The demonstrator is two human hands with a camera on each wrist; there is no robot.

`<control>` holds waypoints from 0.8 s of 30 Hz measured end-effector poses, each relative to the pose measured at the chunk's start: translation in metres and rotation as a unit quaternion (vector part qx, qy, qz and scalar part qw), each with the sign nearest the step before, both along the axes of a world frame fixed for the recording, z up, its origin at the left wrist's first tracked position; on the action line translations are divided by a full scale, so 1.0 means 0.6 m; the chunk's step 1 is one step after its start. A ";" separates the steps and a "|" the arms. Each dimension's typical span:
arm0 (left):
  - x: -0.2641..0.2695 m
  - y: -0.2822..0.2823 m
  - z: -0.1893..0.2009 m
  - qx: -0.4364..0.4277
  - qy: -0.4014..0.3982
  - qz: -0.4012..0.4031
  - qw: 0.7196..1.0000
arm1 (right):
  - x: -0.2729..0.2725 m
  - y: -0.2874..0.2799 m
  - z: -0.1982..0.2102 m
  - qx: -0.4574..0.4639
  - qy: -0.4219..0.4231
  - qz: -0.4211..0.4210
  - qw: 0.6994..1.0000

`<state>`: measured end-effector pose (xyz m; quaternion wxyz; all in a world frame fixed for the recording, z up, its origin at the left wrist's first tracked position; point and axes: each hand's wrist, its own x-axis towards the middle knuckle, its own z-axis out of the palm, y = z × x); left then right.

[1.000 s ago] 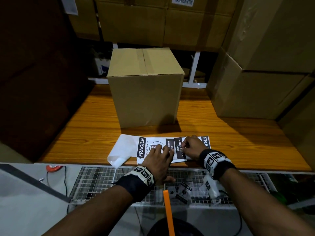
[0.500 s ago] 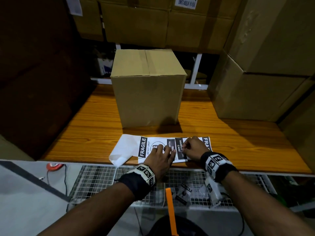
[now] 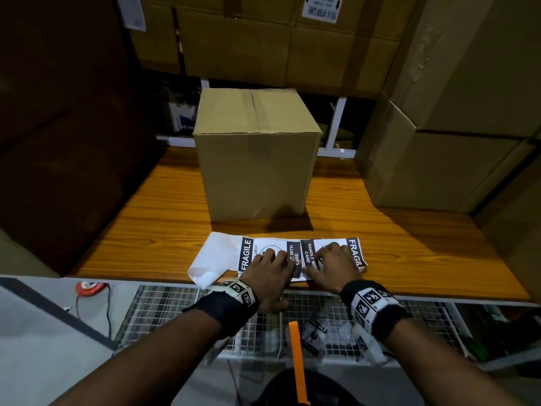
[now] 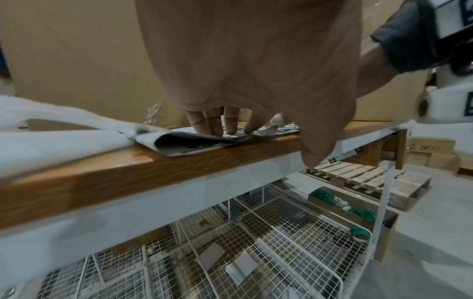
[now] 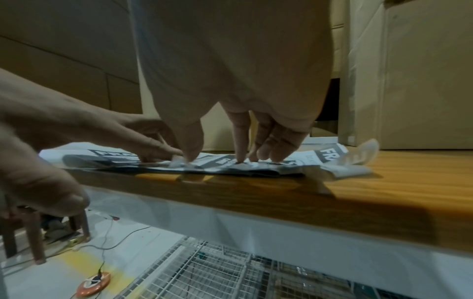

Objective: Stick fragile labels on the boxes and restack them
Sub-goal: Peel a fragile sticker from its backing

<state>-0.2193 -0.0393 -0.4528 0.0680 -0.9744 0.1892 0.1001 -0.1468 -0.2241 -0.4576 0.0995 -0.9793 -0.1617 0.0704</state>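
Observation:
A taped brown cardboard box (image 3: 257, 159) stands upright on the wooden table (image 3: 140, 230). In front of it, at the table's front edge, lies a white sheet of black FRAGILE labels (image 3: 248, 252), its left end curled up. My left hand (image 3: 270, 269) presses straight fingers (image 4: 212, 123) down on the sheet (image 4: 184, 145), and its thumb hangs past the table edge. My right hand (image 3: 332, 263) rests its fingertips (image 5: 240, 153) on the sheet (image 5: 330, 155) just to the right. Its thumb meets my left index finger at a small lifted white corner (image 5: 176, 162).
Large cardboard boxes are stacked at the right (image 3: 439, 159) and along the back (image 3: 263, 39). A dark wall closes the left side. Below the table edge is a wire basket (image 3: 164, 312) with loose labels. An orange disc with a cable (image 3: 87, 288) lies on the floor.
Both hands stay on the label sheet in almost the same places. Only the view has shifted slightly.

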 end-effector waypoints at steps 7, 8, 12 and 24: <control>-0.013 0.002 -0.004 0.013 -0.009 -0.014 1.000 | -0.010 0.013 -0.002 0.019 0.015 -0.017 1.000; -0.014 0.003 -0.003 0.013 -0.009 -0.015 1.000 | -0.011 0.014 -0.001 0.019 0.011 -0.018 1.000; -0.015 0.001 0.001 0.011 -0.011 -0.009 1.000 | -0.015 0.015 -0.003 0.032 -0.008 -0.026 0.999; -0.014 0.004 -0.005 -0.037 -0.028 0.016 0.999 | 0.021 -0.113 0.024 0.079 -0.046 -0.017 0.996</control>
